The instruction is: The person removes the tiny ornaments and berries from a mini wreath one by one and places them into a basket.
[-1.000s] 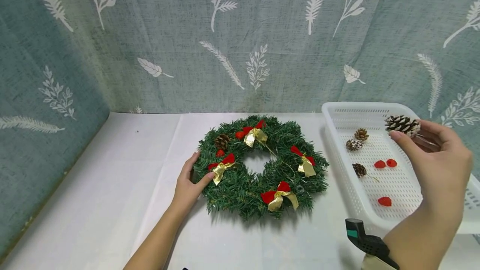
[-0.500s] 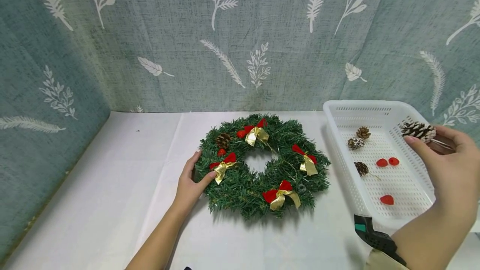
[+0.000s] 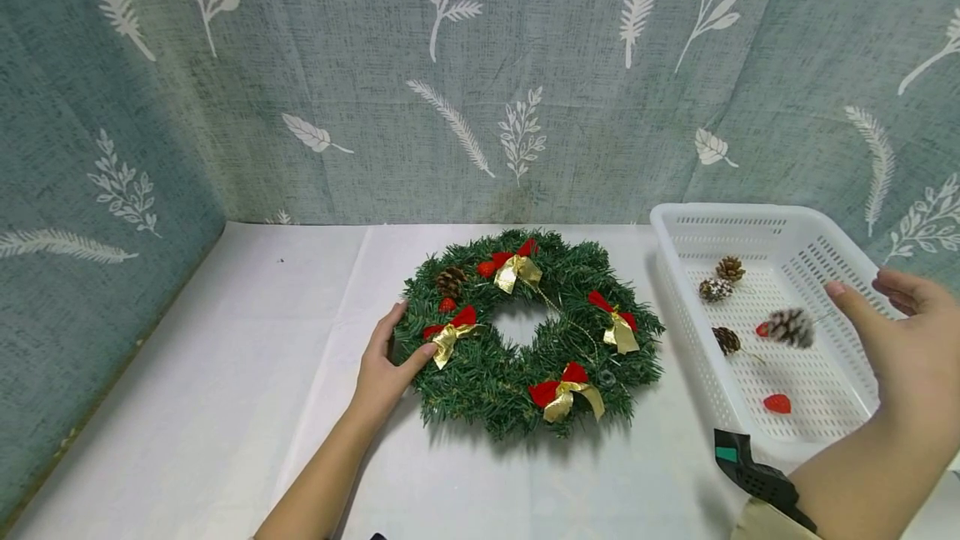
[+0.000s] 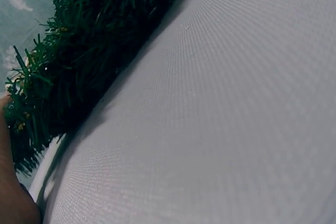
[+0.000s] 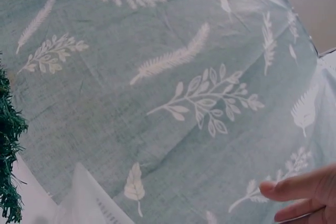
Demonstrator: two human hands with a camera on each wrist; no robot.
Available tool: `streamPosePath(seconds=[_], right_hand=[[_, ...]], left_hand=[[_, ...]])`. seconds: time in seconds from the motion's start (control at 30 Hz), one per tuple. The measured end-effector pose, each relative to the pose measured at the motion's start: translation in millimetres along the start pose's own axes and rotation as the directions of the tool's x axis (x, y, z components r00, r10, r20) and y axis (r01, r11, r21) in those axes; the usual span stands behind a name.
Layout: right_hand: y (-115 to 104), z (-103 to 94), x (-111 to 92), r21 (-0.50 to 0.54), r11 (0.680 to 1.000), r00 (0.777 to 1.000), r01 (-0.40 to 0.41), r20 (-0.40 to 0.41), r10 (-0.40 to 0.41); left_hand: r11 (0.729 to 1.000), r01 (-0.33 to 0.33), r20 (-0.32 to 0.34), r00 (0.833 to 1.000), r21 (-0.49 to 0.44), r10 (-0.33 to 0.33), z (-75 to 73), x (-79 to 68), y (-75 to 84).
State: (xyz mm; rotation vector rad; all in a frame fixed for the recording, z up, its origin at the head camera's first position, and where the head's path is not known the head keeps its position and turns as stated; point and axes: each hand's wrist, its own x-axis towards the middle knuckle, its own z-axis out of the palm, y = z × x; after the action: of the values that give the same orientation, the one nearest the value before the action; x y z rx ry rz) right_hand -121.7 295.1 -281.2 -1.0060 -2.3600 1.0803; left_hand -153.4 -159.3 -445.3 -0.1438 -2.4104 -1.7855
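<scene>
A green wreath [image 3: 480, 390] with red-and-gold bows, a brown pinecone and red berries lies flat on the white table. My left hand [image 3: 386, 365] grips its left side, thumb on top beside a bow and fingers along the outer edge. In the left wrist view, the wreath [image 4: 100, 51] fills the upper left. Over the white basket [image 3: 690, 365], my right hand [image 3: 907, 340] has its thumb and fingers spread apart. Just left of it, a blurred, snow-tipped pinecone [image 3: 791, 328] with a thin wire is in mid-air, free of the fingers.
Inside the basket lie several small pinecones [image 3: 726, 340] and red berries [image 3: 777, 403], one partly hidden by the blurred pinecone. A leaf-patterned cloth [image 3: 450, 107] hangs behind the table [image 3: 247, 373].
My right hand shifted slightly right over the basket, then let go of the snow-tipped pinecone, which has dropped down and left. My left hand keeps its grip on the wreath.
</scene>
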Motion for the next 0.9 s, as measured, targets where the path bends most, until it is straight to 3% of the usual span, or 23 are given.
streamPosePath(seconds=[0.13,0.23,0.37,0.47,0.7,0.9], right_hand=[[-2,2.8,0,0.038,0.999,1.0,0.003,-0.011,-0.002],[-6,4.9,0,0.152,0.988,0.999,-0.007,-0.042,0.014],[-10,5.0,-2,0.361,0.932,0.996,0.022,-0.09,0.011],[-11,4.6,-3,0.449,0.892,0.993,0.056,-0.118,-0.003],[-16,6.5,-9,0.461,0.88,0.988,0.118,-0.14,-0.059],[-21,12.1,-19,0.477,0.839,0.963,0.261,-0.19,-0.191]], left_hand=[[1.0,-0.003,0.002,1.0,0.004,0.003,0.2,0.4,-0.8],[1.0,-0.005,0.003,1.0,0.003,0.005,0.1,0.5,-1.4],[1.0,0.0,0.002,1.0,0.004,0.0,0.0,0.3,-1.6],[1.0,0.002,0.001,1.0,0.006,-0.002,0.0,0.2,-1.6],[1.0,0.006,0.0,1.0,0.003,-0.006,-0.1,0.2,-1.9],[1.0,-0.004,0.0,1.0,0.004,0.004,0.3,0.8,-1.6]])
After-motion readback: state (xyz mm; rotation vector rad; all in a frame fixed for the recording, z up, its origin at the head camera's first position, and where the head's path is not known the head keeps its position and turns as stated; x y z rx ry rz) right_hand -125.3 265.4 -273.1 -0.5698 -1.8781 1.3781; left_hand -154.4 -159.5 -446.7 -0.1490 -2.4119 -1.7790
